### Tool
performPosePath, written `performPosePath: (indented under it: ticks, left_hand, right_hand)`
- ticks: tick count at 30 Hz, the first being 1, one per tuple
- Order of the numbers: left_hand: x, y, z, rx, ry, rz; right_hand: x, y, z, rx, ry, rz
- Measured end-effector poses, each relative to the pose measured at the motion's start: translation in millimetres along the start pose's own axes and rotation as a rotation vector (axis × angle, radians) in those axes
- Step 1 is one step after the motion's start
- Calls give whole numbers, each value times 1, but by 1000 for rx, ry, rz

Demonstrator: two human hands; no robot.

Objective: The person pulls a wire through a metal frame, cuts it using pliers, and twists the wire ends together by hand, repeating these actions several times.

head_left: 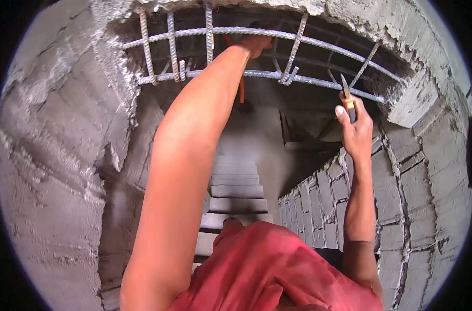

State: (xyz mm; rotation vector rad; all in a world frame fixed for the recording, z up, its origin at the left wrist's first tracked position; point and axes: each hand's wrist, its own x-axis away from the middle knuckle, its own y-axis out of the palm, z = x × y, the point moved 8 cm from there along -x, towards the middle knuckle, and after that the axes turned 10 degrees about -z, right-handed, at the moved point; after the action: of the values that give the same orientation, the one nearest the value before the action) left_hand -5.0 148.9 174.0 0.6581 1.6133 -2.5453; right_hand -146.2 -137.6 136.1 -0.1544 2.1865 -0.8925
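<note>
My left hand (254, 45) is raised up among the steel bars. Its fingers are lost in shadow behind the upper bar, so I cannot see what they hold. An orange strip, like a cable or thin pipe (241, 91), hangs just below that wrist. My right hand (357, 126) is closed around the handle of a pair of pliers (350, 108), coloured orange and black. Their metal jaws point upward, close to the lower rebar (319, 81). The upper rebar (350, 51) curves across above it, crossed by several short ribbed bars.
Rough broken concrete (412, 52) frames the opening with the bars. Below me, narrow concrete steps (237, 192) descend steeply. A block wall (402, 186) with rough mortar joints rises on the right, and a grey plastered wall (49, 171) stands on the left.
</note>
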Motion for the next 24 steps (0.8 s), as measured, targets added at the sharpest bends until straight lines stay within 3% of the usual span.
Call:
performPosePath:
  ticks: [2,3,4,7,9,14,18,22,24]
  left_hand:
    - [0,-1,-7,404,68,140]
    - [-4,3,-12,526,26,61]
    - [-1,4,-13,530,29,60]
    - [-1,10,-18,342,60,66]
    - [-19,26,-37,1246,85,0]
    - [-31,34,-53,1203,215,-94]
    - [-39,39,-56,1369,286,-237]
    - [-41,40,-65,1271,218,-201]
    - [-41,36,-66,1225,188,-189]
  right_hand:
    - [-16,-1,-14,139,-53,15]
    - [-24,2,-18,203,-149,24]
    - [-31,5,-21,265,-246,33]
    - [-53,21,-13,325,-288,-50]
    - [-62,27,-12,350,-314,-62]
    - [-76,39,-24,164,-442,-53]
    - [-93,45,-5,126,-296,-50]
    - [-94,45,12,-11,-269,53]
    - [-90,44,7,-9,-383,138]
